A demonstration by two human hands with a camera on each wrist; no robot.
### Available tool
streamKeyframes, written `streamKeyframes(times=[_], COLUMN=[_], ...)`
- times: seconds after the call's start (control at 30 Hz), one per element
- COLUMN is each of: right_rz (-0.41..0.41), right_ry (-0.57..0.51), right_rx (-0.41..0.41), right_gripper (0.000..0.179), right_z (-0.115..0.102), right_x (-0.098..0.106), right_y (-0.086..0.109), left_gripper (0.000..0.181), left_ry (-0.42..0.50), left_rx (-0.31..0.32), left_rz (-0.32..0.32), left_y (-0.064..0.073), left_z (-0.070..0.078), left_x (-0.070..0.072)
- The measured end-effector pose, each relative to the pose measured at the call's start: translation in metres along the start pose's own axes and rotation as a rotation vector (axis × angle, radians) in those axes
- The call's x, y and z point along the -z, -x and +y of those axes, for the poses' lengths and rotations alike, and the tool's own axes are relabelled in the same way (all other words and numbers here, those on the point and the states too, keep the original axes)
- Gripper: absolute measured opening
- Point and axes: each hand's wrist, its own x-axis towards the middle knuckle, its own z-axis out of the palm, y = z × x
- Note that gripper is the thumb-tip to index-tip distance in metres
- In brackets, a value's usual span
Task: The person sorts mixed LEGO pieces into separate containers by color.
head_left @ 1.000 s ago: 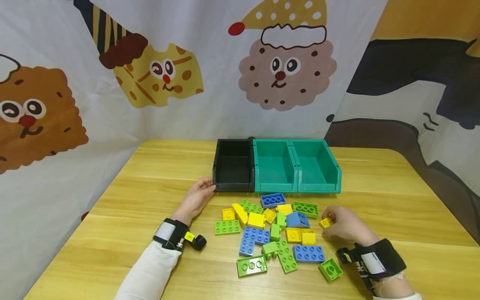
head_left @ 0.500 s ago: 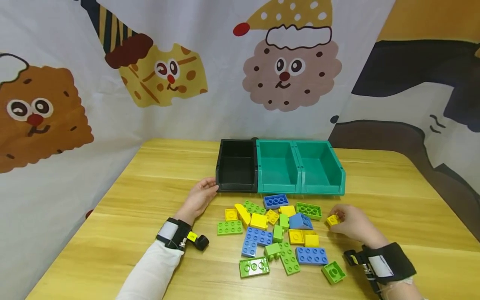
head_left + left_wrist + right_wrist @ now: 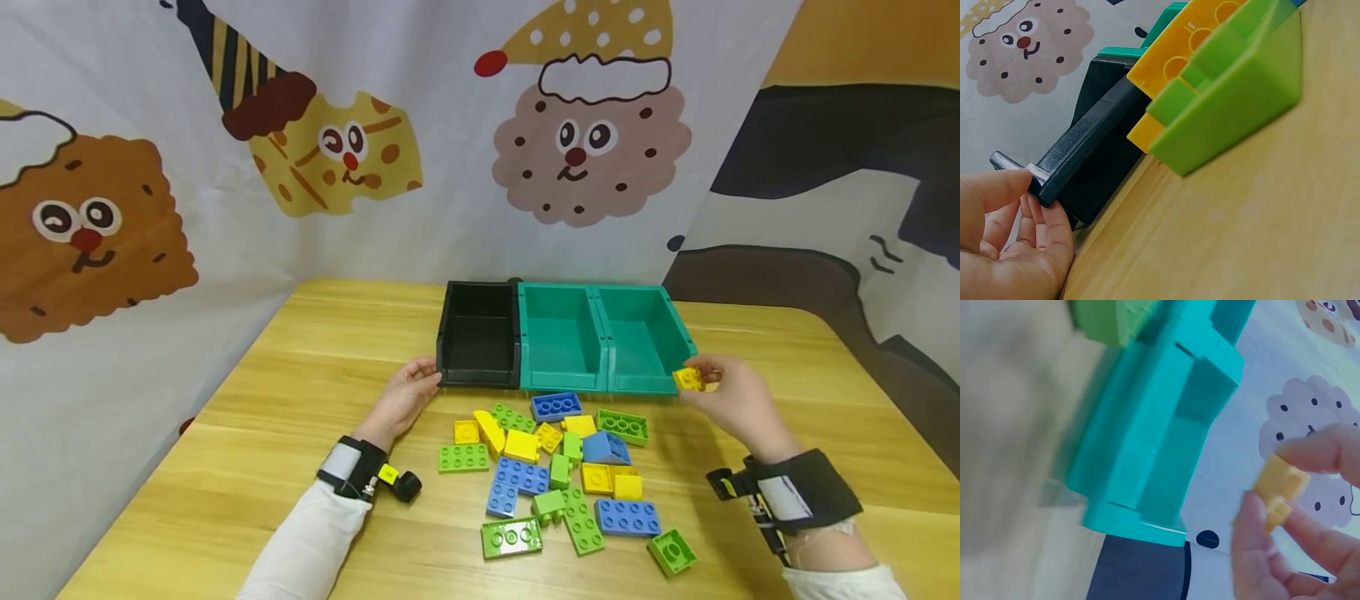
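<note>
My left hand (image 3: pixel 397 403) pinches the front left corner of the black bin (image 3: pixel 477 377), thumb above and fingers below, as the left wrist view shows. Between the thumb and fingers of my right hand (image 3: pixel 741 408) is a small yellow building brick (image 3: pixel 686 380), its studs visible. In the head view the brick overlaps the front right corner of the right teal bin (image 3: pixel 641 382). The right wrist view shows this same yellow brick (image 3: pixel 1272 478) beside the teal bin (image 3: pixel 1129 469), held outside it.
A middle teal bin (image 3: pixel 562 380) stands between the black and right teal bins. Several loose bricks lie in front: a blue brick (image 3: pixel 628 517), a green brick (image 3: pixel 511 537), a yellow brick (image 3: pixel 521 447) among them. Behind the table (image 3: pixel 285 467) hangs a printed cloth (image 3: pixel 442 75).
My right hand has lifted the yellow brick and carried it away from me, from beside the loose bricks to the right teal bin's front corner. My left hand stays at the black bin.
</note>
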Motion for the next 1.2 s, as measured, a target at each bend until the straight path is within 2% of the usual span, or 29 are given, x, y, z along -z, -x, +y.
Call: streamKeyframes(times=[0.07,0.13,0.27,0.3,0.4,0.5,0.57,0.73,0.97,1.2], right_rz=[0.030,0.025,-0.036,-0.054,-0.096,-0.107,-0.099,-0.084,-0.141,-0.160], right_ry=[0.000,0.006,0.008,0.010,0.006,0.009,0.016,0.030,0.031,0.036], right_rx=[0.003,-0.004,-0.022,-0.029,-0.036,-0.037,-0.039,-0.035,-0.092,-0.124], right_gripper=[0.041,0.042,0.044,0.044,0.044,0.044,0.044,0.043,0.043,0.040], right_z=[-0.005,-0.009,-0.018,-0.018,-0.018,-0.014,-0.011,-0.009,-0.008,0.002], right_x=[0.004,0.007,0.003,0.000,-0.010,-0.018,-0.022,-0.035,-0.058,-0.070], right_y=[-0.011,-0.022,-0.043,-0.047,-0.054,-0.057,-0.059,-0.065,-0.072,-0.081], left_gripper=[0.023,0.023,0.027,0.027,0.027,0.025,0.023,0.021,0.023,0.024], left_ry=[-0.010,-0.017,-0.009,0.018,0.040,0.036,0.014,0.014,-0.004,-0.010], left_rx=[-0.001,-0.013,-0.072,-0.100,-0.124,-0.094,-0.053,-0.020,-0.004,0.008], left_rz=[-0.004,-0.008,-0.047,-0.083,-0.113,-0.099,-0.051,-0.008,-0.024,-0.007], left_y=[-0.001,-0.001,0.001,0.000,0.001,0.000,0.001,-0.002,-0.005,-0.005], left_z=[0.000,-0.001,-0.010,-0.015,-0.021,-0.021,-0.015,-0.003,-0.002,-0.004], left_x=[0.000,0.001,0.006,0.010,0.012,0.011,0.006,0.001,0.001,0.003])
